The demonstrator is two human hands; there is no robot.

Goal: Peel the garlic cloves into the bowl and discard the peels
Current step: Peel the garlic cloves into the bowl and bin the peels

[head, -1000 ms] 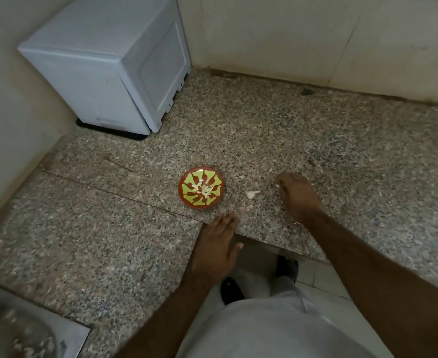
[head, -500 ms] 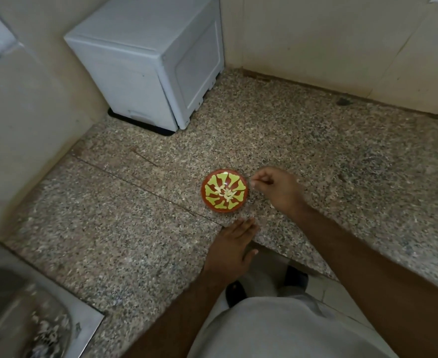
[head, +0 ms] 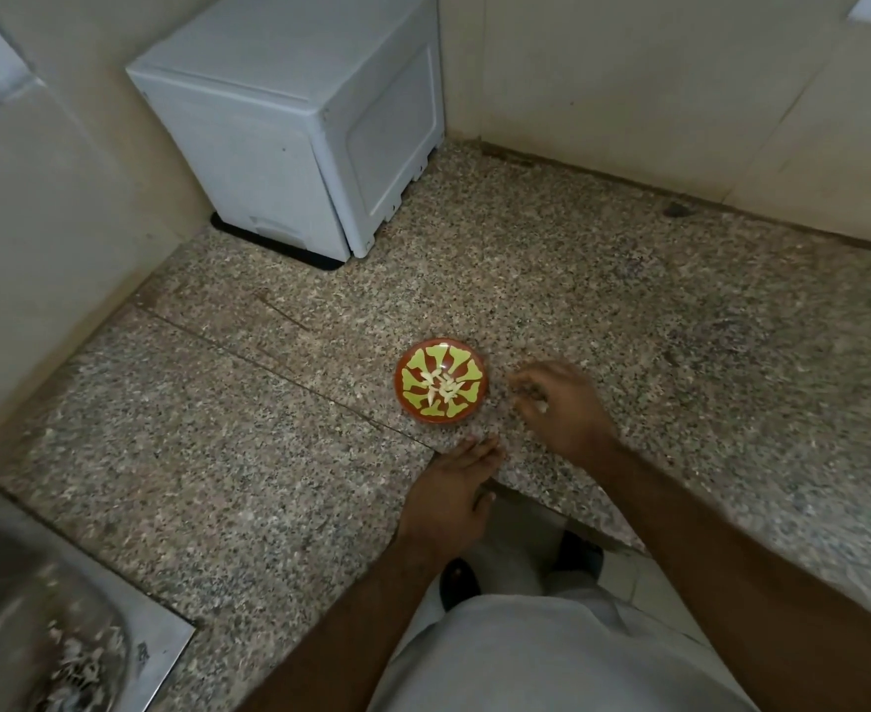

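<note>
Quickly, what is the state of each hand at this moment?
Left hand: open, flat on the counter edge, holding nothing.
Right hand: fingers curled, blurred; something small and pale at the fingertips, grip cannot be told.

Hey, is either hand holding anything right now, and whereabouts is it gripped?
The left hand rests flat on the counter edge, holding nothing. The right hand is blurred; something pale shows under its curled fingers, but a hold cannot be told.

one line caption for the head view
Left hand flat on counter, right hand beside bowl of peeled garlic.
</note>
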